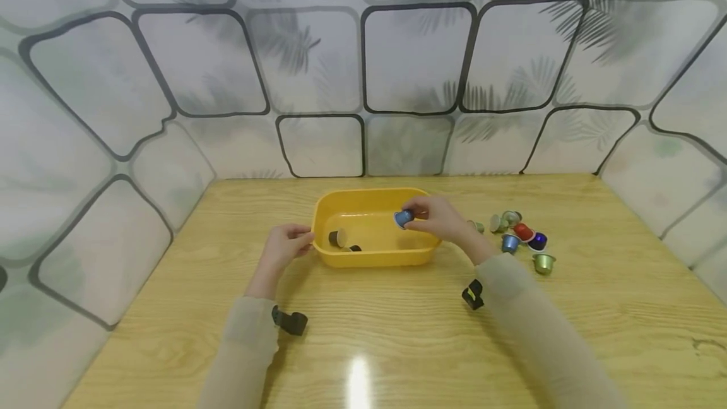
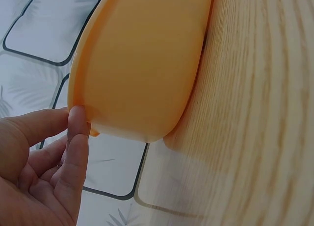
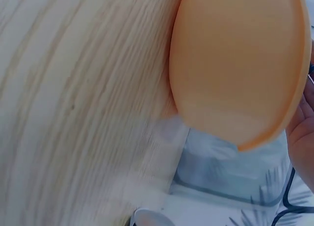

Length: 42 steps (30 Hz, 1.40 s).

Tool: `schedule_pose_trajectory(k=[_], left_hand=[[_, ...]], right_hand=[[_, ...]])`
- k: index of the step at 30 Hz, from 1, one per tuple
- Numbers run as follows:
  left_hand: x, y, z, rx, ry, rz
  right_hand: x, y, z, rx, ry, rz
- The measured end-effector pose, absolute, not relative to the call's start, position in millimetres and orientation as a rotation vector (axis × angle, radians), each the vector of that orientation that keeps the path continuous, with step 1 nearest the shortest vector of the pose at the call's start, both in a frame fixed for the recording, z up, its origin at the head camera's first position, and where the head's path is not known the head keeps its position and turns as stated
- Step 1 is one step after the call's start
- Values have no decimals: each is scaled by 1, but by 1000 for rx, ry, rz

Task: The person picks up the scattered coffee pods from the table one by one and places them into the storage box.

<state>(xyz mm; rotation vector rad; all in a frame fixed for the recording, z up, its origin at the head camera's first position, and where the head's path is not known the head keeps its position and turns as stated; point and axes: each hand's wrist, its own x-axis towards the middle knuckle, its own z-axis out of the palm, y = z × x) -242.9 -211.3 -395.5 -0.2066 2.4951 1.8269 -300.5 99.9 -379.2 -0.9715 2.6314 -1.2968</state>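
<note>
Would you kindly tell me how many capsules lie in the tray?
2 visible: one capsule at left in the tray, another capsule just right of the first, partly behind the front wall, which may hide more.

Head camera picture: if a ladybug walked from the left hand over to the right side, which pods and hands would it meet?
left hand, brown-and-cream pod in the yellow tub, held blue pod, right hand, light blue pod, shiny green pod

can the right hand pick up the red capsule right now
Probably not yet: the right hand holds a blue capsule over the yellow tray, though nothing seems to cover the red capsule.
</note>
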Motion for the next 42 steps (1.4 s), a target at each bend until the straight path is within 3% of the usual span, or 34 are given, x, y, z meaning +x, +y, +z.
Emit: schedule_pose_trajectory(k=[22, 42], left_hand=[[-243, -210, -396, -232, 2485, 1820], [-243, -210, -396, -230, 2498, 1807]], right_hand=[[-297, 55, -393, -1013, 2654, -1025], [-304, 42, -399, -951, 2535, -957]])
